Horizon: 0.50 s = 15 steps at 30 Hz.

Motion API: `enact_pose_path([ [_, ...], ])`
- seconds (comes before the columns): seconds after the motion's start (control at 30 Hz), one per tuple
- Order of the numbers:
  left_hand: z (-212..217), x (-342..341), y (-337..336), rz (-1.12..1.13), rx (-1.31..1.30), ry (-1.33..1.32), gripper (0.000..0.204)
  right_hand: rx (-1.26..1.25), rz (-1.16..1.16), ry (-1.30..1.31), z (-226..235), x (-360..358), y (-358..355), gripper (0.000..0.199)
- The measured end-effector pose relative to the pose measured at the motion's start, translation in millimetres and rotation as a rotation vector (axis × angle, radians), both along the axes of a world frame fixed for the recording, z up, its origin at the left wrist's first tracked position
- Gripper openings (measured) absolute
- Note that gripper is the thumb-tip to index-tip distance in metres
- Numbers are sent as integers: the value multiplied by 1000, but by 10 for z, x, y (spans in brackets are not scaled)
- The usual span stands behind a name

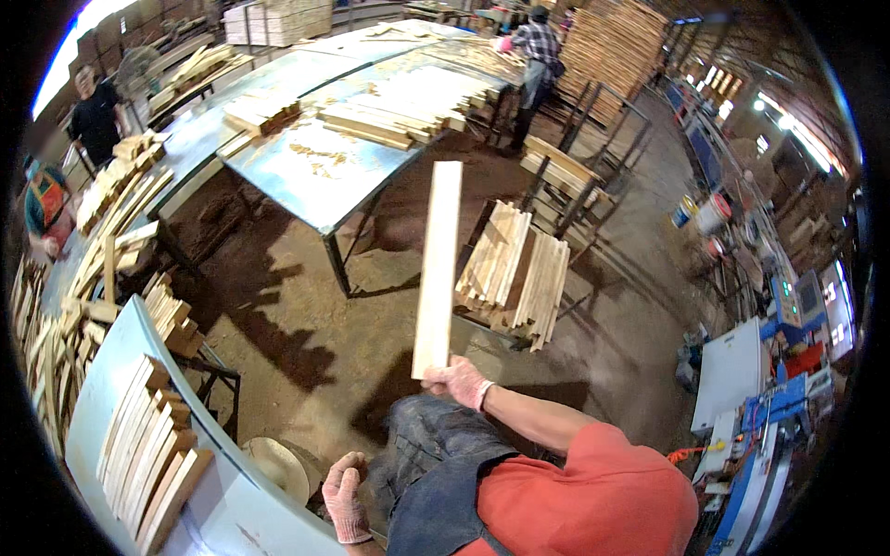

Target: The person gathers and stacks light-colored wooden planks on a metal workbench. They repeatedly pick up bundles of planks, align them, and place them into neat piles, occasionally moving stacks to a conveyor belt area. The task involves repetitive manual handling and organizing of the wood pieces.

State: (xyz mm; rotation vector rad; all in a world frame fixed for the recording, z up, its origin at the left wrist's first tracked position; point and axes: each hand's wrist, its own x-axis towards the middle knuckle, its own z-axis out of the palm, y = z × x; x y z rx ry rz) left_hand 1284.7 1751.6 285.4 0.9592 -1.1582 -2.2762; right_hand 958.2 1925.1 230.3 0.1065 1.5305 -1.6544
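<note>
In my gloved right hand (459, 382) is the near end of a pale wooden board (438, 269), its fingers closed around it. The board points away from me, its broad face turned up. My gloved left hand (345, 500) hangs low by my thigh, beside the curved light-blue table (236, 496). Its fingers are loosely bent and apart, with nothing visible in them. On that table several wooden strips (153, 454) lie side by side. Beyond my right hand, two groups of strips (505, 255) rest on a metal rack.
A large metal-topped table (324, 199) bears stacked boards ahead, one corner jutting toward me. A co-worker (538, 65) stands at its far end; two more people (97, 116) are at the left. Blue machinery (779, 403) lines the right side. A round pale object (278, 468) sits low near my left hand.
</note>
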Motion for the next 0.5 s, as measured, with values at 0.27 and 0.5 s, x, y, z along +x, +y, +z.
enact_pose_path([
  [0.27, -554, -283, 236, -62, 36, -128, 37, 358, -429, 95, -969, -773, 1427, 30],
  [0.5, -1100, -797, 259, -44, 24, -503, 25, 577, -580, -59, -1576, -1893, 1981, 33],
])
